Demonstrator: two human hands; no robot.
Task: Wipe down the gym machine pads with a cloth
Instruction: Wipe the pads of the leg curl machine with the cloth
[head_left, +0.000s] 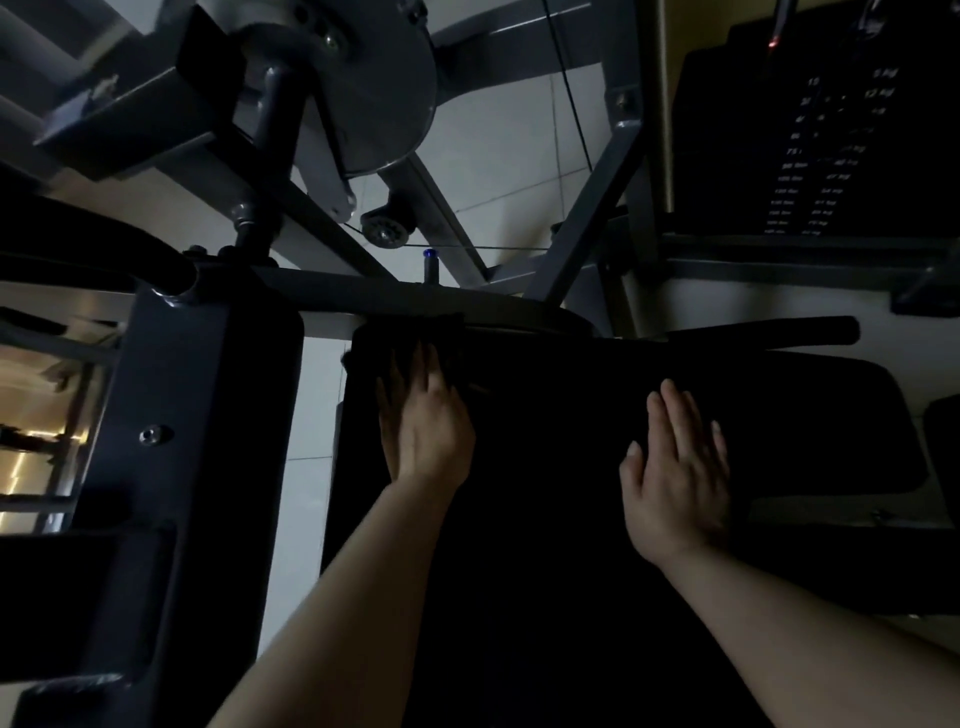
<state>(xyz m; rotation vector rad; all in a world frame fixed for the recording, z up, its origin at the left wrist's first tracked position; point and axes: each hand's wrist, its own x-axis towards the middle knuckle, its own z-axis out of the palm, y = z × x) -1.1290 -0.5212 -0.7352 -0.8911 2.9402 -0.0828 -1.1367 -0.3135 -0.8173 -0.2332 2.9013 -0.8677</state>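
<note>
A wide black pad (545, 493) of the gym machine fills the lower middle of the dim view. A dark cloth (410, 335) lies on the pad's far left corner, hard to tell from the pad. My left hand (423, 421) presses flat on the cloth, and its fingertips sink into the fabric. My right hand (675, 467) rests flat on the bare pad to the right with straight fingers, holding nothing.
A grey steel frame (597, 197) with a large pulley disc (374, 88) and cable rises beyond the pad. A dark upright post (197, 415) stands at the left. The weight stack (821, 150) is at the upper right. Pale floor tiles (306, 415) show between post and pad.
</note>
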